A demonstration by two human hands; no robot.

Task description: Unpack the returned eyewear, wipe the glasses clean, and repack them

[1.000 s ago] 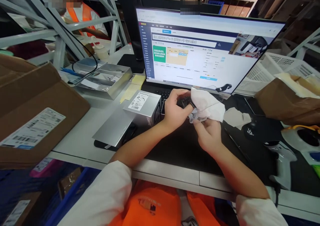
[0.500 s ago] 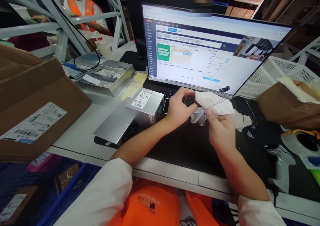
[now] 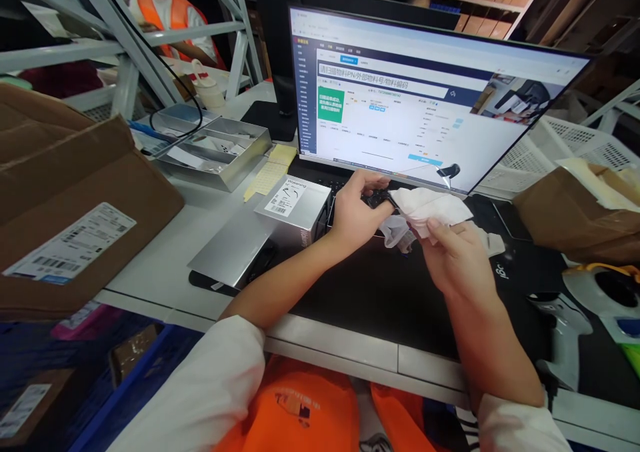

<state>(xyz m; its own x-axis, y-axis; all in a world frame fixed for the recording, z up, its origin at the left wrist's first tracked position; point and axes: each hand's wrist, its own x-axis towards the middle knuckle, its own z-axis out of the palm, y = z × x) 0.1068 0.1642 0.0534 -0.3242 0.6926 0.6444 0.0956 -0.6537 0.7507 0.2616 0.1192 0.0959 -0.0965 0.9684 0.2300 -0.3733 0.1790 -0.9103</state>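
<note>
My left hand [image 3: 354, 213] is closed on the black part of a thin-framed headset [image 3: 377, 199]. A fine wire runs from it to a small black end piece [image 3: 450, 171], which stands out in front of the monitor. My right hand [image 3: 463, 255] pinches a crumpled white cloth [image 3: 433, 205] between thumb and fingers, close against the headset. Clear plastic wrapping [image 3: 397, 231] lies beneath my hands. To the left is an open silver box [image 3: 303, 209] marked "Wakening", its flap [image 3: 230, 245] stretched toward me. The headset's middle is partly hidden by fingers and cloth.
Behind my hands stands a monitor [image 3: 380, 99] over a keyboard. A large cardboard box [image 3: 75, 239] and a metal tray [image 3: 235, 165] are on the left. A barcode scanner [image 3: 567, 339], a tape roll [image 3: 607, 285] and another carton [image 3: 565, 212] occupy the right.
My right hand has shifted slightly right and down, its thumb now farther along the cloth. The cloth has turned a little. My left hand stays nearly in place, holding the headset.
</note>
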